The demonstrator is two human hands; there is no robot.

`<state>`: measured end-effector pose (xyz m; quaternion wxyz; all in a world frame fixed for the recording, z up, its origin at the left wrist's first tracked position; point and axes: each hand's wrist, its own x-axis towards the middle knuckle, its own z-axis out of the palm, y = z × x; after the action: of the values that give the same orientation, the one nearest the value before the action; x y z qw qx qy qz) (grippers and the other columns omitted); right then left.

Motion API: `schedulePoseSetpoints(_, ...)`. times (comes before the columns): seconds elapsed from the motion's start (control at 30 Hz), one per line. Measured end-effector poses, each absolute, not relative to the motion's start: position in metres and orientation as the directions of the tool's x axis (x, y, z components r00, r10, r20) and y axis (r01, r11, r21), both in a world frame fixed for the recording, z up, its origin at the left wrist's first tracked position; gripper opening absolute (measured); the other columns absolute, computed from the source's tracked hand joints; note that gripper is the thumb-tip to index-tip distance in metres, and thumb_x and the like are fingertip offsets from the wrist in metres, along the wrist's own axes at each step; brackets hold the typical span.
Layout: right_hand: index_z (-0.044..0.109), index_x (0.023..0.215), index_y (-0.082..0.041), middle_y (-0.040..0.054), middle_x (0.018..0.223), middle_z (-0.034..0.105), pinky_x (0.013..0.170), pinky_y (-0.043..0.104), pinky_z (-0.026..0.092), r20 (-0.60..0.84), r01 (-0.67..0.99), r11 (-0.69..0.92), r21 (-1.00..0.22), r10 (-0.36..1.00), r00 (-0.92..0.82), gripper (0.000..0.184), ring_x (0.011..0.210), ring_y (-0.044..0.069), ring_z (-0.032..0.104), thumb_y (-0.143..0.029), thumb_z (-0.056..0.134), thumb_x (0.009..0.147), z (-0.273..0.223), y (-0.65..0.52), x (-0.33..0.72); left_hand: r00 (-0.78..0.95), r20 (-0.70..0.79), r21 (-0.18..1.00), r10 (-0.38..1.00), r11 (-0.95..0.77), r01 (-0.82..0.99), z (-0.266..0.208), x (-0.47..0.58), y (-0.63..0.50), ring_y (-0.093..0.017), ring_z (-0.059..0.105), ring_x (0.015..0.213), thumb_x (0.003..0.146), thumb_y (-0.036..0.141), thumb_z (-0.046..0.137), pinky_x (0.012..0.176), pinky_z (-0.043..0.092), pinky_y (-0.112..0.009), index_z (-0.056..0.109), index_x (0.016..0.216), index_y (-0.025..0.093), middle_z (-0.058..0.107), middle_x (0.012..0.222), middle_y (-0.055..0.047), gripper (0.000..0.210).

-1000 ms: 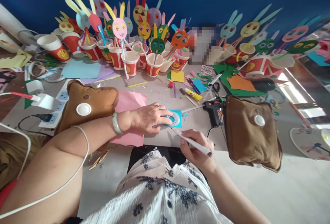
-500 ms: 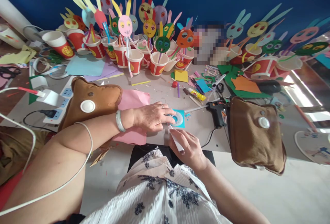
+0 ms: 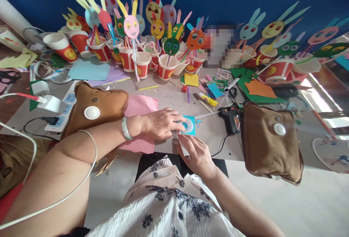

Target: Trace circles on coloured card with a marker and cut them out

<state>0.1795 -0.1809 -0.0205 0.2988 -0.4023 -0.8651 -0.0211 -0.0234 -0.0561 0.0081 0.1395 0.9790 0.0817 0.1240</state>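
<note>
Your paper square (image 3: 193,133) is bright blue, and the ring (image 3: 191,125) on it is white. Nearer you than the square, your marker (image 3: 184,148) is white with a dark end, and your garment (image 3: 169,193) is white with dark floral patterning. Left of the square is a pink sheet (image 3: 141,105); beyond it are red-and-white cups (image 3: 167,71).

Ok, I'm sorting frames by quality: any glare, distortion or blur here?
Head view: glare at the right edge; head view: far-right cups look stretched, likely by a wide lens; head view: a pixelated patch hides detail; head view: the pen is too small at its tip to judge blur.
</note>
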Motion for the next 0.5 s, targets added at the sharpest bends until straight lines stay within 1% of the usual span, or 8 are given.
schedulePoseSetpoints(0.1, 0.054, 0.124, -0.012, 0.0103, 0.091, 0.071, 0.073, 0.036, 0.06, 0.532, 0.71, 0.676, -0.199, 0.683, -0.501, 0.043, 0.078, 0.022, 0.067, 0.001, 0.054, 0.083, -0.0207, -0.1809, 0.1796, 0.954, 0.228, 0.289, 0.192, -0.95, 0.122, 0.0081, -0.0236, -0.0563, -0.027, 0.058, 0.112, 0.086, 0.013, 0.057, 0.102, 0.043, -0.042, 0.069, 0.124, 0.023, 0.062, 0.142, -0.009, 0.041)
schedulePoseSetpoints(0.27, 0.054, 0.122, -0.013, 0.0091, 0.088, 0.07, 0.071, 0.035, 0.059, 0.533, 0.705, 0.678, -0.208, 0.683, -0.5, 0.042, 0.076, 0.022, 0.067, 0.002, 0.054, 0.082, -0.0189, -0.1817, 0.1802, 0.955, 0.218, 0.292, 0.2, -0.947, 0.132, 0.0093, -0.0241, -0.0565, -0.028, 0.059, 0.113, 0.086, 0.014, 0.057, 0.101, 0.044, -0.043, 0.069, 0.124, 0.023, 0.063, 0.14, -0.011, 0.04)
schedulePoseSetpoints(0.37, 0.053, 0.121, -0.015, 0.0066, 0.085, 0.069, 0.07, 0.034, 0.059, 0.546, 0.696, 0.683, -0.221, 0.678, -0.492, 0.043, 0.074, 0.021, 0.067, 0.003, 0.052, 0.082, -0.0173, -0.1832, 0.1808, 0.958, 0.202, 0.292, 0.202, -0.946, 0.138, 0.0105, -0.024, -0.0563, -0.028, 0.059, 0.113, 0.086, 0.015, 0.058, 0.101, 0.044, -0.044, 0.069, 0.124, 0.023, 0.063, 0.141, -0.01, 0.041)
schedulePoseSetpoints(0.5, 0.053, 0.117, -0.018, 0.0032, 0.081, 0.068, 0.067, 0.032, 0.058, 0.552, 0.675, 0.688, -0.267, 0.684, -0.478, 0.043, 0.069, 0.018, 0.064, 0.005, 0.052, 0.081, -0.0141, -0.1862, 0.1826, 0.961, 0.172, 0.308, 0.219, -0.938, 0.159, 0.0128, -0.0235, -0.0565, -0.027, 0.059, 0.114, 0.084, 0.015, 0.058, 0.101, 0.043, -0.042, 0.069, 0.124, 0.025, 0.062, 0.142, -0.008, 0.043)
